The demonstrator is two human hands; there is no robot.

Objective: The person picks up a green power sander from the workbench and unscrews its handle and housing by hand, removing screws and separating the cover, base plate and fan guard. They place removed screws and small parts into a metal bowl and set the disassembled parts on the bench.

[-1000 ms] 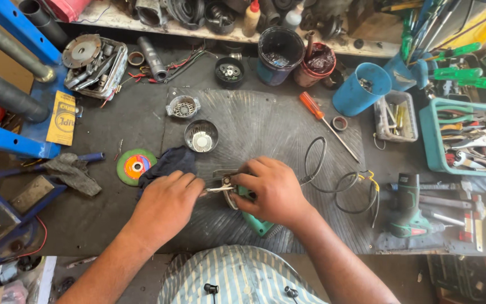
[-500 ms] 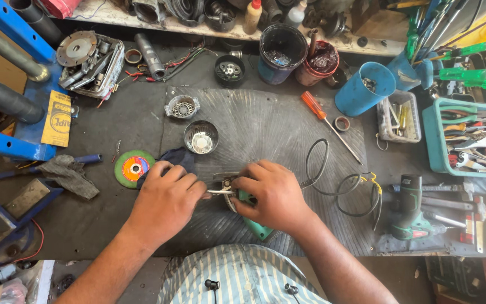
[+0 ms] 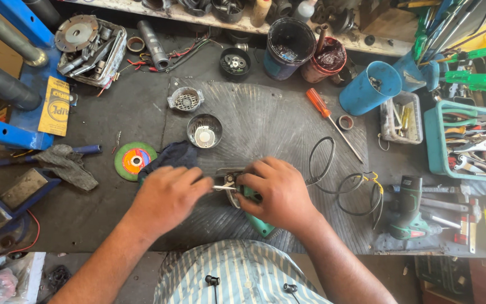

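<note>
On the cluttered dark workbench, your right hand clamps the green power tool. Keep it pinned while your left hand, pinching a thin metal tool, works squarely.

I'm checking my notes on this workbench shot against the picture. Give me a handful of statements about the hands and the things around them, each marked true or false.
1. The right hand grips a green power tool body. True.
2. The left hand holds a thin metal tool against that body. True.
3. The orange-handled screwdriver is in the left hand. False: it lies loose on the mat, beyond the hands.
4. The green cutting disc lies to the left of the left hand. True.
5. The blue cup stands between the two hands. False: it sits far off at the upper right.
</note>
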